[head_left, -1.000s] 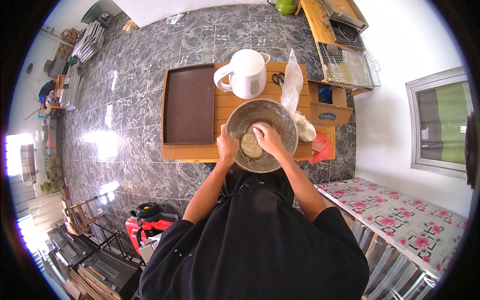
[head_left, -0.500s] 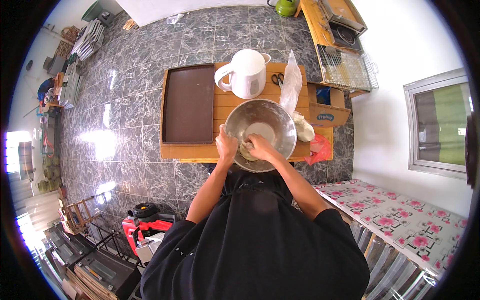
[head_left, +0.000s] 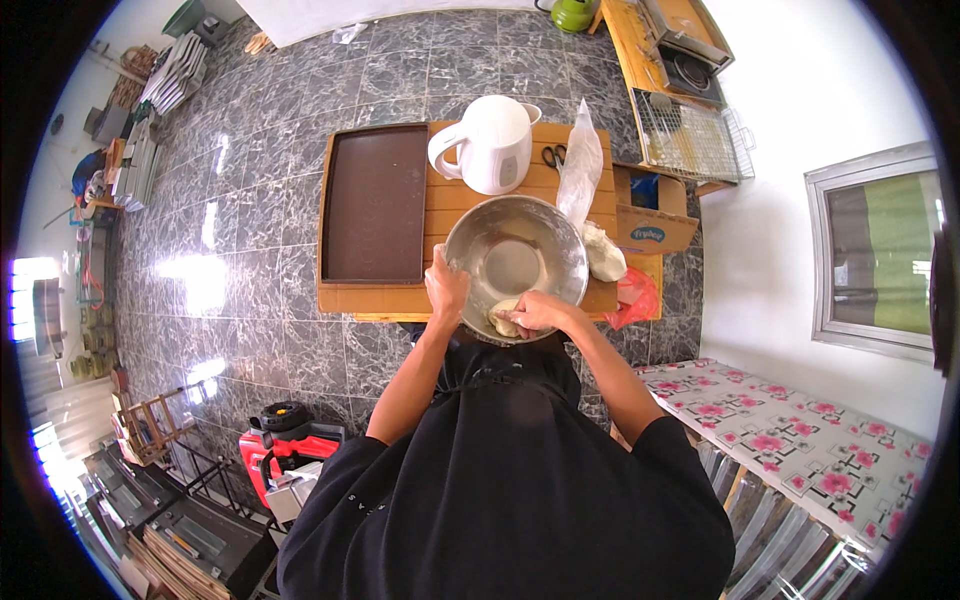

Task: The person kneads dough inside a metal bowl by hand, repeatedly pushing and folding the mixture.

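At far left, a red and black machine (head_left: 288, 448) is partly covered by a black sleeve (head_left: 345, 505); its kind cannot be told. On the table, a dark brown rectangular tray (head_left: 376, 205) is fully seen. The rim of a round silver metal bowl (head_left: 475, 235) is clamped by the left hand (head_left: 448, 287), whose fingertips are hidden behind the bowl's outer wall. Beyond the bowl, a white plastic kettle (head_left: 497, 145) is placed. Inside the bowl, by the near wall, a pale lump of dough (head_left: 501, 319) is partly covered by the right hand (head_left: 540, 312); the dough is touched by its fingers, but how tightly they are closed cannot be told. Farther right, only the handles of black scissors (head_left: 553, 156) are clearly seen beside a tall, whitish see-through plastic bag (head_left: 582, 165), whose contents cannot be made out.
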`<state>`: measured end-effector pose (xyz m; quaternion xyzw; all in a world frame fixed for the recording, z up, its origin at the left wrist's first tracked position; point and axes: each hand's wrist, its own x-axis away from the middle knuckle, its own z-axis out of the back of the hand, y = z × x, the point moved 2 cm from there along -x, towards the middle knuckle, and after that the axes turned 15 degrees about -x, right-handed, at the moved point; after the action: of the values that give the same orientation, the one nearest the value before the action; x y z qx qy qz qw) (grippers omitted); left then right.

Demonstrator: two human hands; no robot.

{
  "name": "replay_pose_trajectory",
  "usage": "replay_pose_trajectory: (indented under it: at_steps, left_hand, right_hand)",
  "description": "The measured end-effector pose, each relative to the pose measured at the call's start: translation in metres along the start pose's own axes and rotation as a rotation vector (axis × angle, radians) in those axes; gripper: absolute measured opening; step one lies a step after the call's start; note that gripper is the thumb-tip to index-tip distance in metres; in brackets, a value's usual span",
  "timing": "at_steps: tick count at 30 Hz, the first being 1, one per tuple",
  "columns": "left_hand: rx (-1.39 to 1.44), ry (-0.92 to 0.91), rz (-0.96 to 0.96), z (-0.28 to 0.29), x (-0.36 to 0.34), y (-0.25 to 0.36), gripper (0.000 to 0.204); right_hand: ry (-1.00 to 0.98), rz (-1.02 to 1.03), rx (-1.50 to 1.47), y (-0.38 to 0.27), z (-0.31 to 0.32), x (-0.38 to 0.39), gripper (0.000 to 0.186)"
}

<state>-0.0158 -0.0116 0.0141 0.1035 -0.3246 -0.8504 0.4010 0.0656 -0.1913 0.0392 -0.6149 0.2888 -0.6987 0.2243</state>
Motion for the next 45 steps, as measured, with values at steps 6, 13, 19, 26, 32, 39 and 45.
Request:
replay_pose_trajectory:
  at_steps: [6,13,19,26,32,39,45]
  left_hand:
    - [0.038,-0.018,0.004,-0.001,-0.002,0.004,0.042]
    - [-0.014,-0.035,0.002,-0.004,-0.004,0.001,0.041]
    - [0.030,-0.030,0.024,-0.003,0.000,-0.004,0.041]
    - [-0.016,-0.064,0.038,-0.001,-0.001,0.001,0.042]
    - [-0.039,-0.086,0.096,0.001,-0.004,0.003,0.043]
    - [0.009,-0.016,-0.011,-0.003,-0.005,0.006,0.041]
    - [-0.004,0.003,-0.033,-0.004,-0.004,0.003,0.038]
  right_hand:
    - [-0.132,-0.059,-0.100,-0.009,-0.006,-0.007,0.063]
    - [-0.186,-0.096,-0.219,0.008,-0.019,-0.036,0.074]
    - [0.087,-0.102,-0.235,-0.015,-0.034,-0.033,0.068]
    - [0.377,0.090,0.110,0.001,-0.044,-0.075,0.049]
    - [0.573,0.112,0.189,-0.014,-0.035,-0.085,0.033]
    - [0.983,0.346,0.279,0.009,-0.023,-0.115,0.053]
    - [1.239,0.347,0.198,0.007,-0.013,-0.127,0.054]
